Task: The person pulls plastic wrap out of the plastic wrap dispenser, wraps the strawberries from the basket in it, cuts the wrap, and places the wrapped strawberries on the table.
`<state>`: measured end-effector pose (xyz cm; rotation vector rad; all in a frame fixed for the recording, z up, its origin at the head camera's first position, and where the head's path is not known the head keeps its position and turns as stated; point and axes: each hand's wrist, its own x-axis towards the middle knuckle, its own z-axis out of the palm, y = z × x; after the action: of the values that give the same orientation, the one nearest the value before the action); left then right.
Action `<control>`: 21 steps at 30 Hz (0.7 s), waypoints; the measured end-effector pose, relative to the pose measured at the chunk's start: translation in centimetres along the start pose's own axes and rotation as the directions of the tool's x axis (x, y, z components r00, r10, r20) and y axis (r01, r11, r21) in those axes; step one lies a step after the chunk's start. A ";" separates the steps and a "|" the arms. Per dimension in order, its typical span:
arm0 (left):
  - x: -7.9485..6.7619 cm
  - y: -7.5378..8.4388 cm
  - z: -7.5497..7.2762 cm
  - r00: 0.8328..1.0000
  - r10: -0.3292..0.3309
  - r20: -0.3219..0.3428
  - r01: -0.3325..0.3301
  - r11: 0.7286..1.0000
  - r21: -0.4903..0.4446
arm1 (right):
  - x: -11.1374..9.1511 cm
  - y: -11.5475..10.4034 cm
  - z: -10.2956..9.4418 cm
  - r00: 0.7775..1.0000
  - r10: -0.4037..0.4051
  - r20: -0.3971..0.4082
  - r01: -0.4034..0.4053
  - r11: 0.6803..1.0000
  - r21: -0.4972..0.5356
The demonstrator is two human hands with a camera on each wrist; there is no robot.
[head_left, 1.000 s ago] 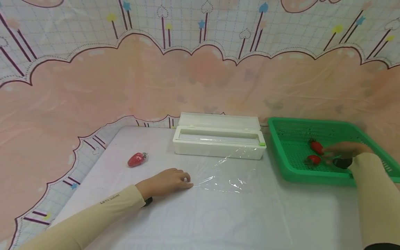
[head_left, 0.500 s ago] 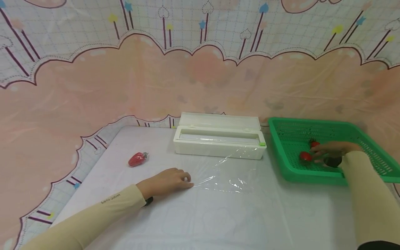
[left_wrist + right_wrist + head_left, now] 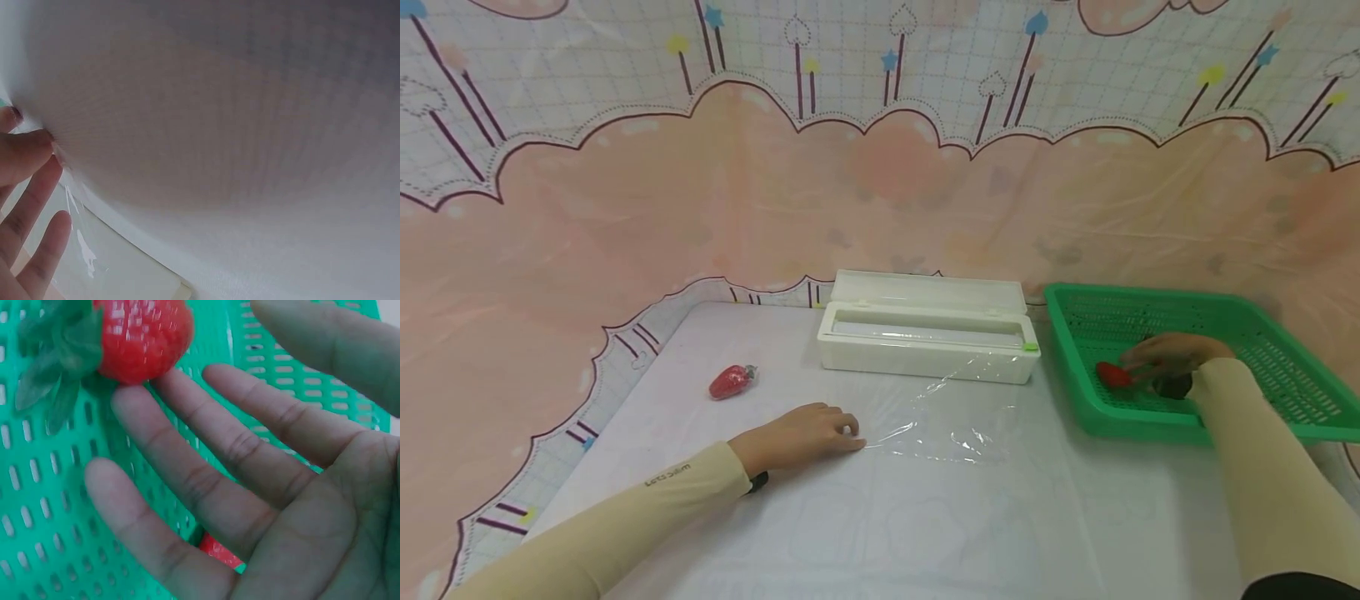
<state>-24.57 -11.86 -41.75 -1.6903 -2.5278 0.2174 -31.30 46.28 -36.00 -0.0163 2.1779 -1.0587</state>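
Observation:
At the table's middle, my left hand (image 3: 801,435) pinches the near left corner of a clear sheet of cling film (image 3: 955,421). In the left wrist view, thumb and finger (image 3: 28,150) meet at the film's edge. Inside the green basket (image 3: 1138,427), my right hand (image 3: 1176,354) reaches over the strawberries. The right wrist view shows a red strawberry with green leaves (image 3: 147,340) touched by the fingertips; the fingers are spread, the thumb stands apart. Part of another strawberry (image 3: 219,551) shows beneath the hand.
A white cling film dispenser (image 3: 925,358) with its lid raised stands at the back; the film runs out over its front. One strawberry that looks wrapped in film (image 3: 732,382) lies on the white table to the left. A patterned cloth (image 3: 895,192) hangs behind.
My right hand has moved left inside the basket, and the nearer strawberry has shifted left with it. The left hand has stayed on the film corner.

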 end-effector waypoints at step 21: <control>0.0 0.0 0.0 1.000 0.004 -0.002 -0.004 1.000 0.005 | 3.1 -2.3 1.9 0.994 0.004 0.107 0.002 0.999 -0.054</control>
<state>-24.60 -11.83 -41.75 -1.6928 -2.5210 0.2215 -33.13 42.54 -36.96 -0.0942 2.1089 -0.9760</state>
